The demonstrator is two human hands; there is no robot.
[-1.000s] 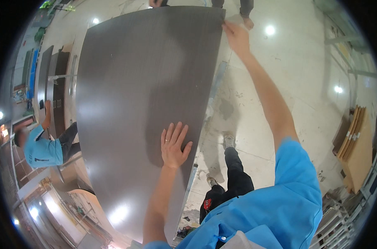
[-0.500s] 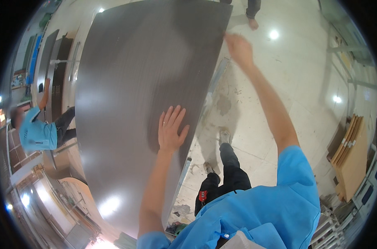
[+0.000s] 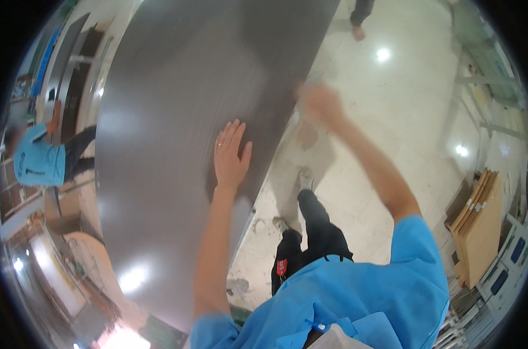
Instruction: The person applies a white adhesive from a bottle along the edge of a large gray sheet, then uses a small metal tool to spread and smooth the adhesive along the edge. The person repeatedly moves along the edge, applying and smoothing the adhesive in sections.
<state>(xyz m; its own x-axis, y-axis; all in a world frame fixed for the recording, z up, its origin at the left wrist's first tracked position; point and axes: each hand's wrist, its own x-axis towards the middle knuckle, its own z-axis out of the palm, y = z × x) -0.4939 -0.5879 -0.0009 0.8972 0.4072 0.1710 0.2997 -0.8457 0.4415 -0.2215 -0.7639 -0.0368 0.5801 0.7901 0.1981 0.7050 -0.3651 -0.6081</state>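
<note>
A large dark grey panel (image 3: 165,151) with a fine-lined, glossy surface fills the left and middle of the head view. My left hand (image 3: 230,157) lies flat on it, fingers stretched out, with a ring on one finger. At the panel's right edge, farther from me, my right hand (image 3: 322,104) is curled and blurred by motion. Whatever it may hold there is too small or hidden to make out.
Another person in a blue shirt (image 3: 40,157) stands at the left near upright dark panels (image 3: 72,87). Another person's lower leg and foot (image 3: 359,29) show at the far right. Brown flat boards (image 3: 479,227) lean at the right. Pale tiled floor (image 3: 386,110) lies beside the panel.
My right hand has moved nearer to me along the panel's edge. My left hand is still flat on the panel, and the view has shifted slightly.
</note>
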